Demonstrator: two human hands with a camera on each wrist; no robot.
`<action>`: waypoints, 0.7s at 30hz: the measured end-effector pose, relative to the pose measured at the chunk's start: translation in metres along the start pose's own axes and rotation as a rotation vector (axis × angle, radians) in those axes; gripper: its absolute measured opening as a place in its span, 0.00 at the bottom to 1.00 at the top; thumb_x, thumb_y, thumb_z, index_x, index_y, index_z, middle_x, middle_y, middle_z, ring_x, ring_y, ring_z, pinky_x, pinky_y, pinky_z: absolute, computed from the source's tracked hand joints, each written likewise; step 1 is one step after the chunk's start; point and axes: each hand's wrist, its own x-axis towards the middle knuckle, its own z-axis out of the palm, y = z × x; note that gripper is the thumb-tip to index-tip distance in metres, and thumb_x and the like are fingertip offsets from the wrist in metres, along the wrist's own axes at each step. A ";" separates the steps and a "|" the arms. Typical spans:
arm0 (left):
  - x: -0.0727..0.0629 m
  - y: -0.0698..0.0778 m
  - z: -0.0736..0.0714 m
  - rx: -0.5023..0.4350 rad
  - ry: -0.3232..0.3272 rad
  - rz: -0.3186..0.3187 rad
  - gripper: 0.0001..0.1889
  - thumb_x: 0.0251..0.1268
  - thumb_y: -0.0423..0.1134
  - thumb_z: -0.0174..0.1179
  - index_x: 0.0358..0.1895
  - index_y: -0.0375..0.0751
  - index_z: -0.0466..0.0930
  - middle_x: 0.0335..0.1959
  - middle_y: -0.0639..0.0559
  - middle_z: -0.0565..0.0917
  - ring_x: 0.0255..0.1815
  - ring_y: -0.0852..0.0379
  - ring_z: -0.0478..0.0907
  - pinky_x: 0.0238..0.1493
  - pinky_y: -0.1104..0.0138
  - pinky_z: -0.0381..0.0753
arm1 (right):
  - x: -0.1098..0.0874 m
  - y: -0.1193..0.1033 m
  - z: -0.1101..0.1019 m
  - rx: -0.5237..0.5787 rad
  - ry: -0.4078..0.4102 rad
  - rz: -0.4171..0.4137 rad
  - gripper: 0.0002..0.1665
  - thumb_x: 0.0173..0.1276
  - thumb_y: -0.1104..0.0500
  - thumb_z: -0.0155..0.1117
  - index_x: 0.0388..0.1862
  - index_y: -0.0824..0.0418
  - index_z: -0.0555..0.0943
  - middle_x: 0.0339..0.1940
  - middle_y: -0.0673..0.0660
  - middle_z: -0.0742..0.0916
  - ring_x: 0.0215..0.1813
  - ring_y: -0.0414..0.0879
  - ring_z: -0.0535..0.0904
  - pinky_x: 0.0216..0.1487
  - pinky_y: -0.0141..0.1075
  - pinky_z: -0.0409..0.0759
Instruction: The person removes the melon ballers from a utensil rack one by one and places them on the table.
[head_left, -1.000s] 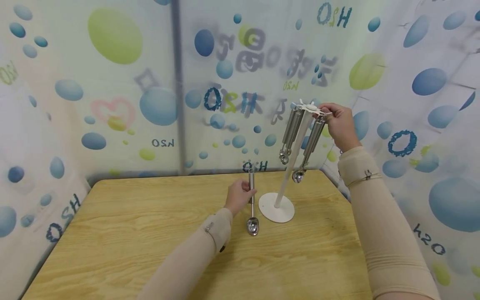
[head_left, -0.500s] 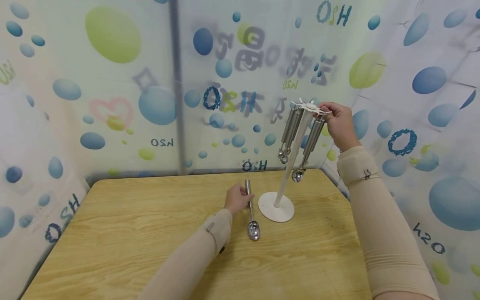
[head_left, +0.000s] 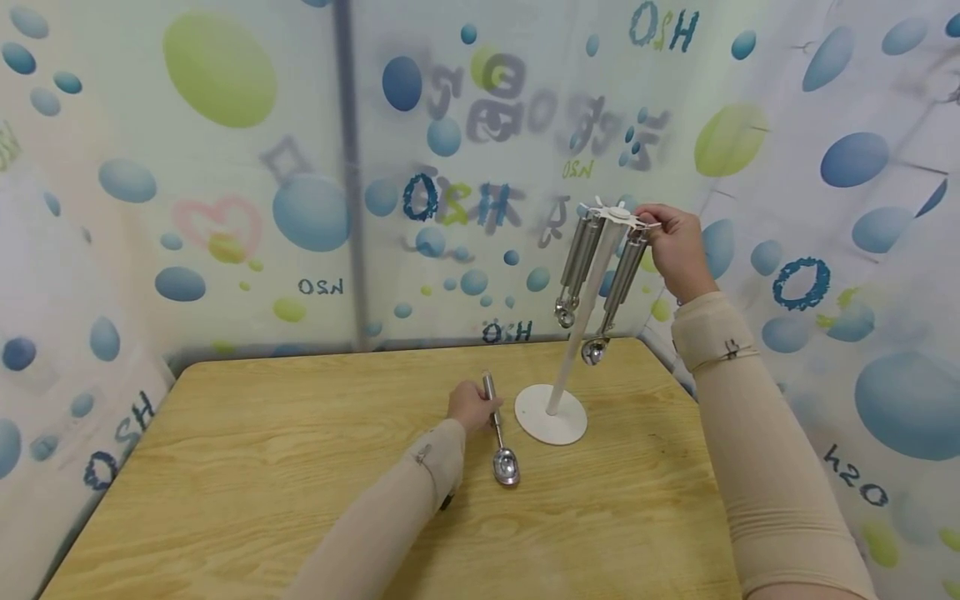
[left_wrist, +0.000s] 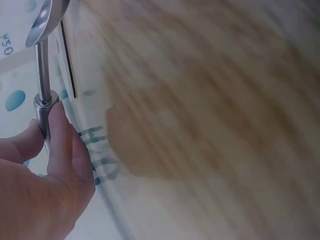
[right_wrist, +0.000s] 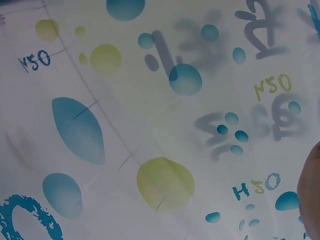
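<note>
In the head view my left hand pinches the handle of a metal ice cream scoop, held low with its oval bowl toward me. The left wrist view shows thumb and fingers on the steel handle, and part of the scoop's bowl. My right hand holds the rim of the white hook top on a utensil stand, which leans to the right. Steel-handled utensils hang from its hooks, one with a scoop-like bowl. The right wrist view shows only a sliver of hand.
The stand's round white base is on the wooden table. Behind the table hangs a curtain printed with blue and green dots; it also runs along both sides.
My left hand has lowered the scoop and moved slightly left, tilting the handle's top end to the left. The right hand and the stand stay almost in place.
</note>
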 end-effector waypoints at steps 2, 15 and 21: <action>0.001 -0.001 0.000 0.023 -0.018 -0.014 0.08 0.65 0.33 0.69 0.35 0.32 0.80 0.30 0.45 0.83 0.27 0.54 0.83 0.28 0.68 0.86 | 0.000 0.000 0.000 0.004 0.001 0.005 0.11 0.76 0.54 0.58 0.39 0.52 0.87 0.31 0.42 0.84 0.22 0.37 0.65 0.19 0.28 0.63; 0.005 0.002 0.012 0.192 -0.001 -0.017 0.09 0.62 0.31 0.70 0.33 0.30 0.79 0.28 0.43 0.81 0.23 0.54 0.83 0.22 0.70 0.84 | -0.002 -0.002 0.000 0.038 -0.002 -0.003 0.11 0.77 0.56 0.59 0.38 0.54 0.87 0.30 0.42 0.85 0.27 0.37 0.72 0.23 0.28 0.67; 0.005 0.001 0.015 0.190 0.018 -0.026 0.10 0.62 0.32 0.70 0.36 0.32 0.77 0.28 0.44 0.80 0.23 0.54 0.82 0.22 0.70 0.83 | -0.003 -0.004 0.000 0.035 -0.012 0.009 0.11 0.77 0.56 0.58 0.40 0.55 0.87 0.30 0.42 0.85 0.30 0.37 0.74 0.25 0.28 0.67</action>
